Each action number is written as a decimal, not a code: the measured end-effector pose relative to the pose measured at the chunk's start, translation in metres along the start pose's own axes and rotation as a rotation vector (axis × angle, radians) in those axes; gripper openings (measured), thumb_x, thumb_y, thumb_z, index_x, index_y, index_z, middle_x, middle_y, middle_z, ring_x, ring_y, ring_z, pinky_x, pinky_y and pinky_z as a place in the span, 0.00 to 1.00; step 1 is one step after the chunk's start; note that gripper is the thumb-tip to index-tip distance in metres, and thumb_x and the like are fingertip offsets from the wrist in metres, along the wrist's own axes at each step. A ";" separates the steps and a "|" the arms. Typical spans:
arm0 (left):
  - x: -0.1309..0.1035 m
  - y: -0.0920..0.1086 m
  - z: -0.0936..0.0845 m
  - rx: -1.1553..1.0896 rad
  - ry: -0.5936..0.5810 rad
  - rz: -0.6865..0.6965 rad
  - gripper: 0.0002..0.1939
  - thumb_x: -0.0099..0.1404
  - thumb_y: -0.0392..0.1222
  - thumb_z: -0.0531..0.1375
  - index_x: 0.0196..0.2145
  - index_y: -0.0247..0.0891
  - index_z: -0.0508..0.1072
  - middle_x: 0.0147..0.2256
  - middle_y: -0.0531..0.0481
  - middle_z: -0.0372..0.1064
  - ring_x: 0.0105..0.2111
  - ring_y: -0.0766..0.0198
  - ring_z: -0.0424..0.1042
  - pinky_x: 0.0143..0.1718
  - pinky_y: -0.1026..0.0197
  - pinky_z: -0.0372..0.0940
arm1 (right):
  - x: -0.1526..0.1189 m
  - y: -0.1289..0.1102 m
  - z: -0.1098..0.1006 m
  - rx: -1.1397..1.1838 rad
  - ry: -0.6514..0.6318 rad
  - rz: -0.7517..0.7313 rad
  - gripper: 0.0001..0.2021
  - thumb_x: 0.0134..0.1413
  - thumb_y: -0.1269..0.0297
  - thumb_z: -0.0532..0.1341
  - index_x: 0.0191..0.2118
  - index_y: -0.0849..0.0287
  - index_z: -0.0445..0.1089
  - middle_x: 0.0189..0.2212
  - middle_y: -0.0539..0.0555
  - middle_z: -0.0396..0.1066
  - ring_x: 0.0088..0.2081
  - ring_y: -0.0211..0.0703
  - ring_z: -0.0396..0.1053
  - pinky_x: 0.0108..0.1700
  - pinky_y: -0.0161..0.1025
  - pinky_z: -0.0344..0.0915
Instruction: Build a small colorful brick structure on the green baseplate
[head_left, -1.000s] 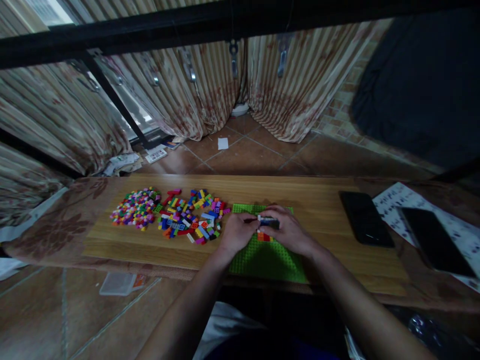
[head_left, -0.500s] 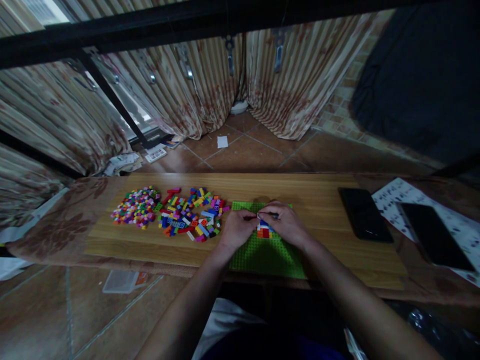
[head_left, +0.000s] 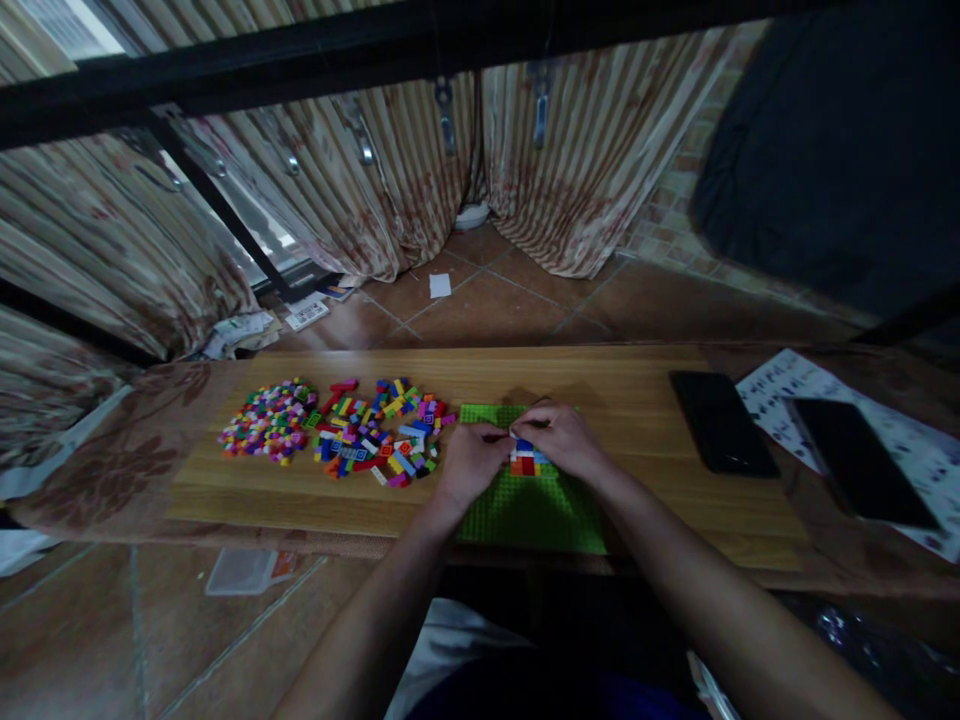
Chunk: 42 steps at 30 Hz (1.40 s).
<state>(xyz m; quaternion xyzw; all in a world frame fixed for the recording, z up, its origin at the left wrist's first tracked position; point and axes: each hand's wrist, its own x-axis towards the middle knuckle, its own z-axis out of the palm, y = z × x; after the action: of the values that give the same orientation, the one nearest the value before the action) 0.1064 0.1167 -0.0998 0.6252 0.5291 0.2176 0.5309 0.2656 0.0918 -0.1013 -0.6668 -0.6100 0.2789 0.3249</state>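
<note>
A green studded baseplate (head_left: 529, 520) lies on the wooden board. Red, orange, white and blue bricks (head_left: 528, 465) are joined on it. Just beyond them, my left hand (head_left: 474, 458) and my right hand (head_left: 561, 437) meet at the fingertips, over the upper part of the plate. Both hands have their fingers closed in a pinch around a small whitish piece between them, too small to make out. The fingers hide part of the plate and bricks.
Left of the plate lie a loose heap of mixed bricks (head_left: 382, 435) and a heap of tiny coloured pieces (head_left: 270, 420). To the right are a black phone (head_left: 721, 422), a printed sheet (head_left: 802, 385) and a dark tablet (head_left: 862, 460).
The camera view has shifted slightly. My right fingers have moved a little and more of the blue brick shows; both hands stay together over the same spot.
</note>
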 end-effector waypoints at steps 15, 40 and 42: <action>-0.010 0.013 0.003 0.271 0.088 0.082 0.08 0.60 0.37 0.59 0.28 0.36 0.80 0.24 0.50 0.75 0.25 0.66 0.71 0.26 0.66 0.59 | 0.006 -0.001 -0.004 -0.036 -0.075 0.015 0.08 0.48 0.63 0.61 0.29 0.57 0.79 0.29 0.53 0.76 0.34 0.42 0.71 0.37 0.36 0.62; -0.083 -0.065 -0.057 0.204 0.291 0.308 0.10 0.64 0.34 0.55 0.39 0.39 0.75 0.36 0.47 0.75 0.37 0.62 0.73 0.40 0.64 0.65 | -0.014 -0.076 0.064 -0.231 -0.068 -0.304 0.11 0.58 0.67 0.55 0.41 0.54 0.74 0.40 0.54 0.75 0.44 0.46 0.69 0.49 0.43 0.63; -0.085 -0.066 -0.061 0.162 0.270 0.316 0.10 0.63 0.34 0.55 0.39 0.39 0.75 0.36 0.47 0.75 0.37 0.62 0.73 0.41 0.64 0.65 | -0.002 -0.085 0.078 -0.296 -0.112 -0.318 0.12 0.58 0.69 0.55 0.44 0.55 0.74 0.42 0.55 0.73 0.46 0.46 0.68 0.51 0.42 0.62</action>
<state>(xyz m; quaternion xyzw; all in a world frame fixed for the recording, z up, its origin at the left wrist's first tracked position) -0.0022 0.0597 -0.1134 0.7060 0.5068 0.3367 0.3625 0.1520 0.1011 -0.0852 -0.5862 -0.7587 0.1685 0.2290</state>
